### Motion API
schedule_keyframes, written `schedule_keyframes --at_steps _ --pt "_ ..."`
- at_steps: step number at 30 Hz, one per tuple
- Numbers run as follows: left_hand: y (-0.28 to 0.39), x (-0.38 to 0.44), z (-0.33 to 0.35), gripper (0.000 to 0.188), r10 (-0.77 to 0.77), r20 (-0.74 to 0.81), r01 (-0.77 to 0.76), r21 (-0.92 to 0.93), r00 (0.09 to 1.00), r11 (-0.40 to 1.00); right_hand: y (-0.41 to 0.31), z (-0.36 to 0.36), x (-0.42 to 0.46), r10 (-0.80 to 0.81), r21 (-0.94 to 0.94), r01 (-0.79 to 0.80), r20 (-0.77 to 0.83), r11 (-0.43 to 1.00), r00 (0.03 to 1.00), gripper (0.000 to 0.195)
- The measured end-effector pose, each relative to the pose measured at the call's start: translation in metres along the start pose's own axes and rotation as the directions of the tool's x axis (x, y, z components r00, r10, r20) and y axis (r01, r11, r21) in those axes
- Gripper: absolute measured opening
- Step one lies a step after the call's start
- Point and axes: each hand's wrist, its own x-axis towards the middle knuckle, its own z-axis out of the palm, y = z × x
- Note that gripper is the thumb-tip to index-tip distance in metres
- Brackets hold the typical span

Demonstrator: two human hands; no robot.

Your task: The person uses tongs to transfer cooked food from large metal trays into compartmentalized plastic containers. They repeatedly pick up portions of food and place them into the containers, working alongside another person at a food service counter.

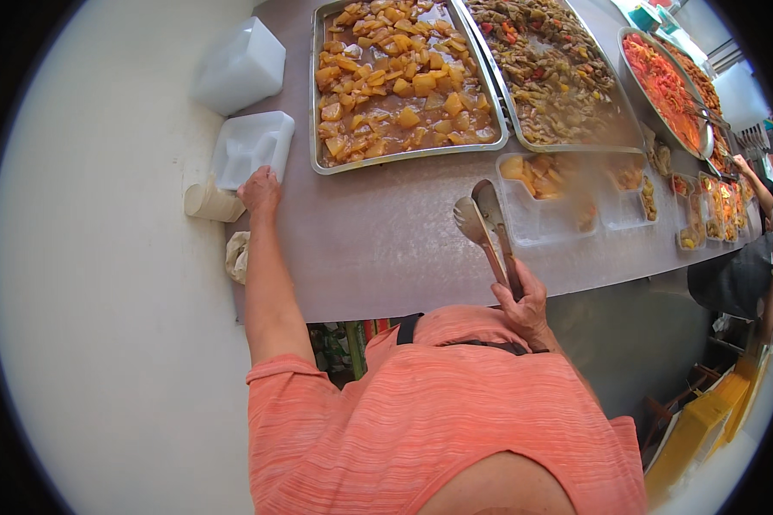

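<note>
At the left end of the table, my left hand [260, 189] has its fingers on the near edge of a white compartment tray [252, 138]. Whether it grips one tray or several nested ones is hidden. My right hand [527, 301] holds metal serving tongs [487, 225], which point away from me with their two heads slightly apart. Beyond the tongs lies a clear compartment tray [544, 222] with chunks of cooked vegetable in it. A second clear tray [625, 215] sits to its right, partly filled. Steam blurs both.
Large metal pans of chunky stew [406, 84] and sliced vegetables [547, 71] line the far side. Tall white stacked containers [248, 64], a pale roll [212, 201] and a crumpled cloth [237, 256] stand near the left wall. Right: a red-food bowl [663, 90], filled trays [725, 206], another person's arm [755, 180].
</note>
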Motion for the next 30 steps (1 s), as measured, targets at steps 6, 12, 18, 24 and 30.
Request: schedule_keyframes --at_steps 6,12,18,24,30 --pt "-0.007 0.015 -0.011 0.026 0.014 0.025 -0.011 -0.119 1.0 0.993 0.014 0.016 -0.002 0.123 0.055 -0.121 -0.024 0.991 0.992 0.045" --pt "-0.019 0.032 -0.03 0.027 0.055 -0.007 -0.055 -0.197 0.998 0.979 0.002 0.025 0.024 0.167 0.18 -0.159 -0.027 0.971 0.986 0.042" --pt "-0.022 0.029 -0.054 0.035 0.078 -0.113 -0.1 -0.204 0.99 0.974 -0.008 0.024 0.053 0.205 0.33 -0.198 0.012 0.923 0.979 0.041" --pt "-0.032 -0.024 -0.038 0.033 0.108 -0.139 -0.156 -0.406 0.984 0.901 -0.018 0.006 0.058 0.275 0.409 -0.232 -0.05 0.882 0.96 0.04" --pt "-0.082 -0.136 0.005 0.021 0.228 -0.41 -0.147 0.22 0.883 0.964 -0.013 -0.005 0.053 0.314 0.443 -0.245 -0.09 0.862 0.945 0.032"
